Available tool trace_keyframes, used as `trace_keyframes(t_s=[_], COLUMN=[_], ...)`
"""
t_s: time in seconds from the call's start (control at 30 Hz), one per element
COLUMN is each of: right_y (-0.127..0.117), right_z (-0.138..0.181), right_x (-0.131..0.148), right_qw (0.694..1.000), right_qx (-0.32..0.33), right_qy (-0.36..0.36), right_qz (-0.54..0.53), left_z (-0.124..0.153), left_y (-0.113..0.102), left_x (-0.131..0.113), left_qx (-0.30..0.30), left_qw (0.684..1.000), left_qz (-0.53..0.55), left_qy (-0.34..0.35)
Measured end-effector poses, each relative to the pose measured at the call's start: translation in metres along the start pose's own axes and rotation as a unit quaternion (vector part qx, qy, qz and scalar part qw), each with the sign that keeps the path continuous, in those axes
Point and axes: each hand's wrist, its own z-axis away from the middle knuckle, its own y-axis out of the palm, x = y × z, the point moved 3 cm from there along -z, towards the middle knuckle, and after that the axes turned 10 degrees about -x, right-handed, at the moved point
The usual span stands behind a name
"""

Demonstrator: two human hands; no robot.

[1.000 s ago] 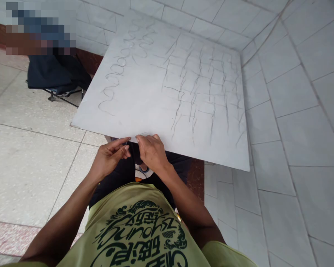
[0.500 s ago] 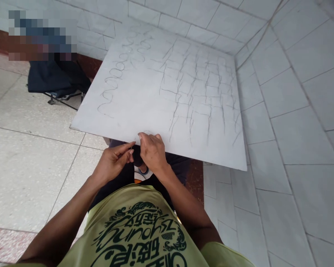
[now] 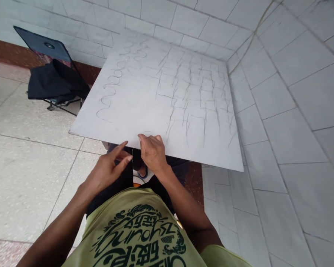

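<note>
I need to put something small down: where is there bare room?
Table between the looped lines and the grid; also floor left of the table, short of the chair. Crowded: the table's near edge, with the left hand, right hand and a thin strand.

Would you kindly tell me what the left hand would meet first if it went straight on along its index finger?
Most likely the near edge of the white board, close ahead of the left hand, though depth is unclear and it might pass just above or below.
</note>
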Motion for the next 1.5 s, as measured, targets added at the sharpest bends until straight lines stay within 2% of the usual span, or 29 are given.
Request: trace_keyframes(t_s=[0.13, 0.3, 0.4, 0.53, 0.63, 0.7, 0.8, 0.93, 1.03, 1.23, 1.37, 1.43, 1.5], right_y=[-0.002, 0.002, 0.004, 0.004, 0.003, 0.002, 0.0, 0.0, 0.002, 0.001, -0.001, -0.001, -0.001], right_z=[0.002, 0.006, 0.006, 0.007, 0.008, 0.008, 0.009, 0.009, 0.009, 0.006, 0.006, 0.007, 0.008], right_x=[-0.001, 0.009, 0.013, 0.011, 0.008, 0.007, 0.007, 0.01, 0.01, 0.017, 0.021, 0.021, 0.021], right_qw=[0.999, 0.996, 0.994, 0.991, 0.989, 0.99, 0.992, 0.994, 0.996, 0.993, 0.993, 0.992, 0.991], right_qx=[-0.034, -0.029, -0.015, 0.005, 0.014, 0.007, -0.028, -0.051, -0.055, -0.08, -0.076, -0.074, -0.072], right_qy=[-0.037, -0.079, -0.107, -0.132, -0.147, -0.143, -0.124, -0.093, -0.075, -0.083, -0.086, -0.095, -0.108], right_qz=[-0.008, -0.013, -0.015, -0.013, -0.007, 0.001, 0.014, 0.014, 0.006, -0.015, -0.031, -0.035, -0.031], left_z=[-0.011, -0.03, -0.036, -0.037, -0.038, -0.037, -0.03, -0.012, 0.001, 0.013, 0.017, 0.018, 0.017], left_y=[-0.017, -0.007, 0.0, -0.001, -0.004, -0.002, 0.005, 0.016, 0.022, 0.026, 0.032, 0.031, 0.025], left_x=[-0.005, -0.008, -0.002, -0.001, -0.001, 0.0, 0.003, 0.007, 0.008, 0.009, 0.012, 0.016, 0.02], left_qx=[-0.038, -0.015, -0.016, -0.049, -0.044, 0.007, 0.074, 0.066, 0.06, 0.073, 0.107, 0.131, 0.16], left_qw=[0.987, 0.969, 0.971, 0.991, 0.985, 0.956, 0.878, 0.787, 0.75, 0.746, 0.749, 0.755, 0.775], left_qz=[0.123, 0.213, 0.213, 0.108, 0.143, 0.25, 0.407, 0.538, 0.589, 0.611, 0.609, 0.599, 0.566], left_qy=[-0.091, -0.12, -0.109, -0.055, -0.091, -0.157, -0.241, -0.296, -0.294, -0.255, -0.238, -0.233, -0.229])
